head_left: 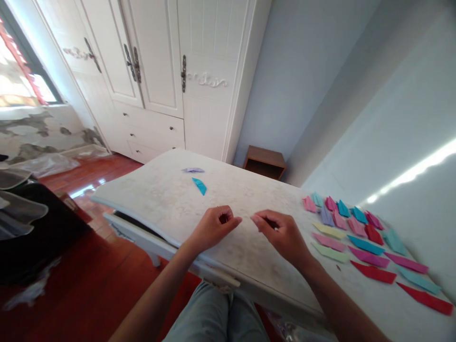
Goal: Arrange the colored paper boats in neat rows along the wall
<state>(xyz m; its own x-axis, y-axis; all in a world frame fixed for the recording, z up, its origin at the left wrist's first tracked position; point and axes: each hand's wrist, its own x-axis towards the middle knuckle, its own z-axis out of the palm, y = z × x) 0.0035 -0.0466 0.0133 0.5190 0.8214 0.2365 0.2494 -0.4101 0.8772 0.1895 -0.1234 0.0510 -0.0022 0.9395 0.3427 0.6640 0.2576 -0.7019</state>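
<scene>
My left hand hovers over or rests on the front part of the white table, its fingers curled into a loose fist. Facing it across a small gap, my right hand is curled the same way. Nothing shows between the fingertips of either hand. Beyond my left hand lie a folded blue paper piece and a folded lilac paper piece. To the right of my right hand are rows of folded paper: a yellow strip, a pale green strip, a red strip and several other coloured pieces.
A table drawer stands partly pulled out at the left front. The wall borders the table's right side. Behind the table are a white wardrobe and a small brown wooden box. A dark covered object stands at left.
</scene>
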